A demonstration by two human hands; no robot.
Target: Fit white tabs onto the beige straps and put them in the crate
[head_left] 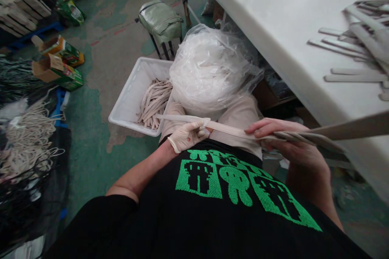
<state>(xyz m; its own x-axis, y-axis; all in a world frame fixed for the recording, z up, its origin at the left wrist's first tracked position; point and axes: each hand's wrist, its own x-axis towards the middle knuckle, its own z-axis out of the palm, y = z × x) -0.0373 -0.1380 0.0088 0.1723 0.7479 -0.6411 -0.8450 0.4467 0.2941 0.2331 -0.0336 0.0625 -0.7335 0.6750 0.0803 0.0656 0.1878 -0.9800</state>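
My left hand (189,134), in a thin pale glove, pinches a narrow clear plastic sleeve (174,117) near the end of a flat beige strap (227,130). Part of the strap's tip seems to sit inside the sleeve, under my fingers. On the other side, my right hand (284,139) is closed around this strap and several more flat straps (326,141), whose ends trail right past the table edge. Both hands are above my lap. Beyond them, a bulging clear bag of thin plastic (209,68) rests against my knees.
A white plastic bin (127,107) holds a heap of beige straps (154,101). Behind it stands a padded stool (161,20). The white table (288,20) on the right carries a pile of grey-beige straps (364,36). Opened cartons (57,71) and bundled cords (27,141) lie left.
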